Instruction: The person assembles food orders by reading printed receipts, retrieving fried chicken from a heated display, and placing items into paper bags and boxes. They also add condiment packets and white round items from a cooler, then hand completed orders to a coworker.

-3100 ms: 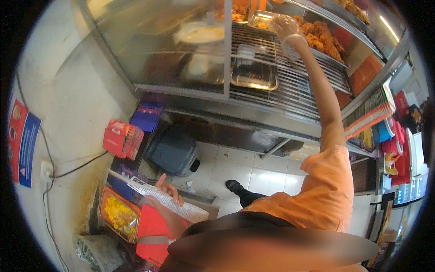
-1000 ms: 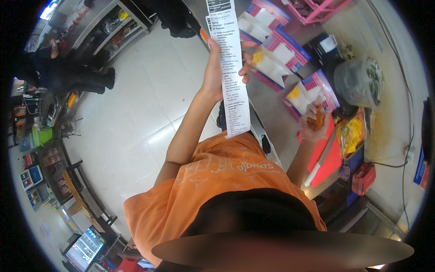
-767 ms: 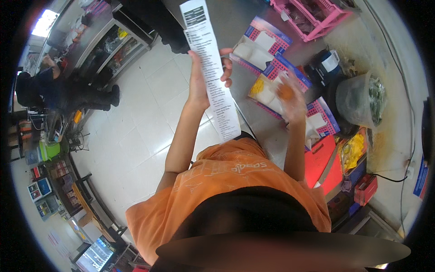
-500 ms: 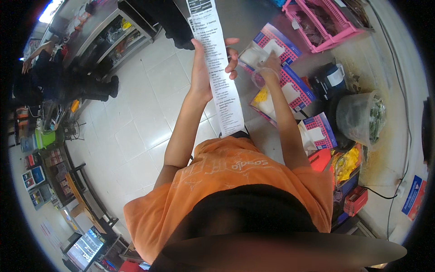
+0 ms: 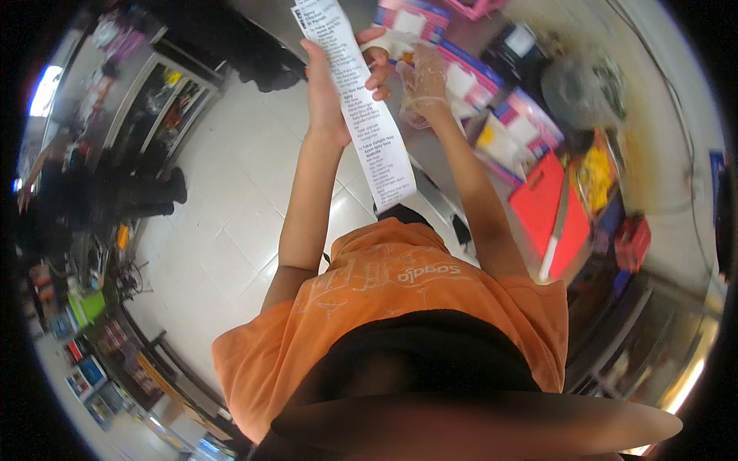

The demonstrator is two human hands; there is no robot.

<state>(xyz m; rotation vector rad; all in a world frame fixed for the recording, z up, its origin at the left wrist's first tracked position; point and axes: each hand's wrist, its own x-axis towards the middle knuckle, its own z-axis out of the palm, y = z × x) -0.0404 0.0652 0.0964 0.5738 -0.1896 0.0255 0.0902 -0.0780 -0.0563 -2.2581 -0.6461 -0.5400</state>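
Note:
A long white printed paper receipt (image 5: 380, 157) hangs in my left hand (image 5: 330, 96), with the thumb on one edge and the fingers round the other. Its lower end reaches down in front of my orange shirt. To the right, my right hand (image 5: 425, 77), in a loose clear plastic glove (image 5: 419, 107), is over the counter among blue and pink cardboard food boxes. Motion smears its fingers. One box (image 5: 411, 19) lies just beyond it, another box (image 5: 473, 77) beside it, and a nearer box (image 5: 519, 134) holds white lining and something yellow.
A red cutting board (image 5: 534, 203) with a knife (image 5: 560, 227) lies on the counter, next to a yellow plastic bag (image 5: 594, 177). Behind are a black device (image 5: 511, 58) and a clear tub (image 5: 573, 88). Another person in dark clothes (image 5: 100, 188) is at the left.
My view has turned, and the red cutting board and knife show more fully. The receipt and left hand sit slightly further left. My right hand has drawn back toward the receipt from the boxes.

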